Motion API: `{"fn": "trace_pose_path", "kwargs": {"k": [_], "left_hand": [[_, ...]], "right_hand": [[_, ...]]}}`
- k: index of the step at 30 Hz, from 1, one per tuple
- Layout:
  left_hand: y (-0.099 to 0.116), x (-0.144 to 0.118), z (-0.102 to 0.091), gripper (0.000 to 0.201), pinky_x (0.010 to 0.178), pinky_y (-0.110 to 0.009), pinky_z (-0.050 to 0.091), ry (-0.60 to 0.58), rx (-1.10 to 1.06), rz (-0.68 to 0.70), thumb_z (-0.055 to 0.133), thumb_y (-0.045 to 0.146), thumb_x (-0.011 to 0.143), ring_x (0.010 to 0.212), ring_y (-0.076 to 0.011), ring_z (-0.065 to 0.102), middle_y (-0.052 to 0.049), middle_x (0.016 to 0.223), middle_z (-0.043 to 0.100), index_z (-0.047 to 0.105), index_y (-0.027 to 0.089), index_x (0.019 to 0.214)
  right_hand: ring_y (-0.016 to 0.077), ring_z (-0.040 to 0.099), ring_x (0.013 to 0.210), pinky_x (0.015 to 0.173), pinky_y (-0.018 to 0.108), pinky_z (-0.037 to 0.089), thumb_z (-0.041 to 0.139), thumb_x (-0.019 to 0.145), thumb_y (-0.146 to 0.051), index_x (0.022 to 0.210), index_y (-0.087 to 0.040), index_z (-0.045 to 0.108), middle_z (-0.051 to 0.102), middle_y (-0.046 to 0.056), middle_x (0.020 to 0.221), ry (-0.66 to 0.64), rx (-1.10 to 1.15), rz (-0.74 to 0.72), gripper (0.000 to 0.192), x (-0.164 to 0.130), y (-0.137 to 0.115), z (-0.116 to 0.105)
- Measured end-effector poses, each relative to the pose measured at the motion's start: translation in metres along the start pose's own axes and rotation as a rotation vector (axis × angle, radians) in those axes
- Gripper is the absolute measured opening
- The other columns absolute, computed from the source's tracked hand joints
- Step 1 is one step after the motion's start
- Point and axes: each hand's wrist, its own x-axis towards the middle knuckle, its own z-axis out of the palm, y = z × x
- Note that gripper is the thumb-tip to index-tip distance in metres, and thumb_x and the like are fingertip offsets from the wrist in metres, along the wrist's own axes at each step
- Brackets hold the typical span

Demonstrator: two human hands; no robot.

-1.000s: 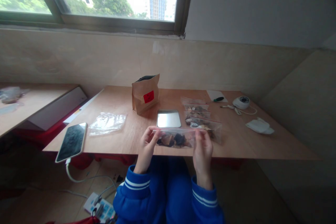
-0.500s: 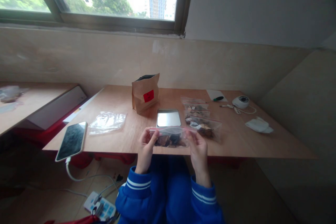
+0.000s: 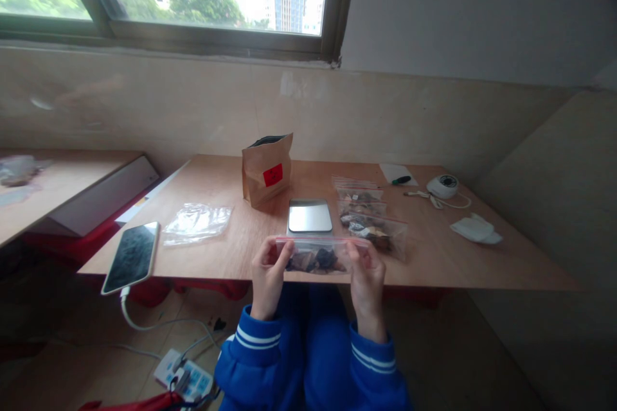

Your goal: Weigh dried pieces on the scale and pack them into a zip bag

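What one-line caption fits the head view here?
Both hands, left hand and right hand, pinch the top of a filled zip bag over the wooden table edge.

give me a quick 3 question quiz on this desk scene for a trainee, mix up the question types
1. True or false: both hands grip the zip bag of dark pieces by its top edge.
2. Multiple choice: what lies just behind that bag on the table? A) a flat silver scale B) a red mug C) a keyboard
3. Fill in: the brown paper bag bears a ___ label.

Key
1. True: the left hand pinches the left end, the right hand the right end.
2. A, the scale.
3. Red.
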Motion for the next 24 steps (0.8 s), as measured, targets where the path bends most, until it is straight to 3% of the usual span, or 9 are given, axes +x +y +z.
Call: {"fn": "trace_pose_path", "kwargs": {"k": [7, 11, 15, 18, 21, 24], "left_hand": [[-0.008, -0.0041, 0.0046, 0.025, 0.063, -0.023, 0.048, 0.137, 0.037, 0.036, 0.068, 0.041, 0.079, 0.066, -0.0128, 0.059, 0.001, 0.07, 0.063, 0.062, 0.017, 0.083], [-0.0056, -0.0032, 0.0062, 0.027, 0.062, -0.023, 0.048, 0.154, 0.02, 0.005, 0.068, 0.043, 0.079, 0.067, -0.0135, 0.06, 0.0, 0.072, 0.064, 0.062, 0.017, 0.083], [-0.0026, -0.0013, 0.0068, 0.028, 0.063, -0.021, 0.048, 0.094, -0.068, -0.061, 0.065, 0.045, 0.081, 0.068, -0.0127, 0.06, 0.001, 0.072, 0.063, 0.061, 0.017, 0.083], [-0.0038, -0.0004, 0.0048, 0.028, 0.064, -0.022, 0.049, -0.019, -0.148, -0.124, 0.064, 0.044, 0.081, 0.068, -0.0126, 0.06, 0.0, 0.075, 0.064, 0.062, 0.017, 0.088], [-0.0054, 0.0001, 0.0022, 0.027, 0.071, -0.023, 0.05, -0.098, -0.163, -0.123, 0.067, 0.041, 0.08, 0.078, -0.0148, 0.062, -0.002, 0.084, 0.067, 0.064, 0.017, 0.093], [-0.0054, 0.0008, 0.0008, 0.026, 0.073, -0.024, 0.05, -0.101, -0.134, -0.115, 0.068, 0.039, 0.079, 0.081, -0.0155, 0.063, -0.002, 0.084, 0.067, 0.065, 0.016, 0.09]], "right_hand": [[0.0171, 0.065, 0.079, 0.078, 0.03, 0.051, 0.073, 0.075, -0.036, 0.081, -0.018, 0.07, 0.07, 0.002, 0.078, -0.01, -0.02, 0.004, 0.019, -0.0024, -0.0021, 0.0047], [0.0179, 0.065, 0.08, 0.078, 0.032, 0.052, 0.071, 0.077, -0.038, 0.082, -0.018, 0.069, 0.069, 0.003, 0.081, -0.038, -0.02, -0.004, 0.02, -0.0026, -0.0033, 0.0058], [0.0183, 0.067, 0.086, 0.083, 0.033, 0.053, 0.068, 0.081, -0.04, 0.089, -0.019, 0.07, 0.071, 0.005, 0.091, -0.14, 0.015, 0.04, 0.022, -0.0023, -0.0038, 0.0047], [0.0201, 0.068, 0.091, 0.088, 0.036, 0.053, 0.066, 0.082, -0.043, 0.097, -0.02, 0.071, 0.072, 0.007, 0.101, -0.19, 0.057, 0.121, 0.029, -0.0025, -0.0042, 0.0035], [0.0206, 0.069, 0.092, 0.09, 0.038, 0.052, 0.066, 0.082, -0.044, 0.095, -0.019, 0.071, 0.073, 0.007, 0.099, -0.212, 0.055, 0.139, 0.028, -0.0032, -0.0037, 0.0031], [0.0203, 0.07, 0.09, 0.089, 0.037, 0.053, 0.072, 0.078, -0.04, 0.094, -0.02, 0.071, 0.074, 0.006, 0.096, -0.21, 0.003, 0.111, 0.026, -0.0037, -0.0023, 0.0034]]}}
